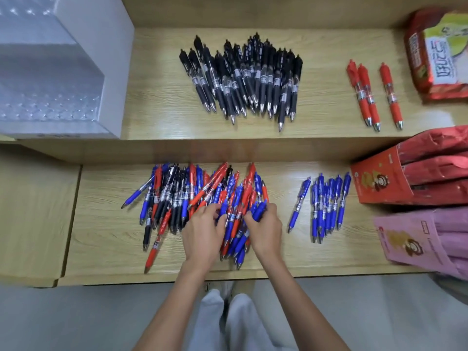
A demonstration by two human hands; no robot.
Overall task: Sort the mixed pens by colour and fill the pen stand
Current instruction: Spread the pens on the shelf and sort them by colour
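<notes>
A mixed pile of blue, red and black pens (192,196) lies on the lower wooden shelf. My left hand (202,234) rests on the pile's near side, fingers curled into the pens. My right hand (266,229) grips several blue pens (258,210) at the pile's right edge. Sorted blue pens (326,206) lie to the right on the same shelf. On the upper shelf sit a heap of black pens (243,77) and three red pens (372,95). A clear acrylic pen stand (48,79) stands at the upper left.
A red snack bag (435,57) lies at the upper right. A red carton (415,171) and a pink carton (425,239) crowd the lower shelf's right end. The shelf's front edge (177,277) runs just behind my wrists, with the grey floor below.
</notes>
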